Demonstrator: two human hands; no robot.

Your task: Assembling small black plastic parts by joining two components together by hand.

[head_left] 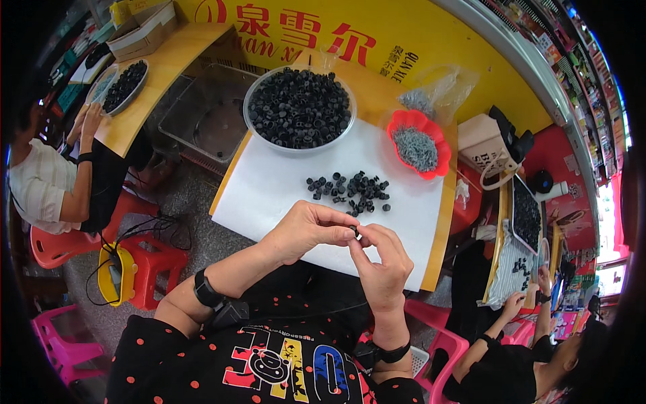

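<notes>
Above the near edge of a white-covered table (pixel 269 195), my two hands meet fingertip to fingertip. Between thumb and fingers, my left hand (pixel 303 232) pinches a small black plastic part (pixel 354 231). My right hand (pixel 383 262) grips the same part from the other side, so much of it is covered. Just beyond the fingers lies a loose pile of similar small black parts (pixel 360 192). Farther back, a round clear tub (pixel 251 111) is heaped with more of them. A red scalloped bowl (pixel 444 151) at the back right holds small grey pieces (pixel 415 149), too fine to identify.
Behind the red bowl is a clear plastic bag (pixel 451 91) of grey pieces. A clear bin (pixel 208 114) stands left of my table. Co-workers sit at the left (pixel 54 182) and right (pixel 518 363), handling black parts. Red stools (pixel 155 269) and a yellow basket (pixel 114 276) occupy the left floor.
</notes>
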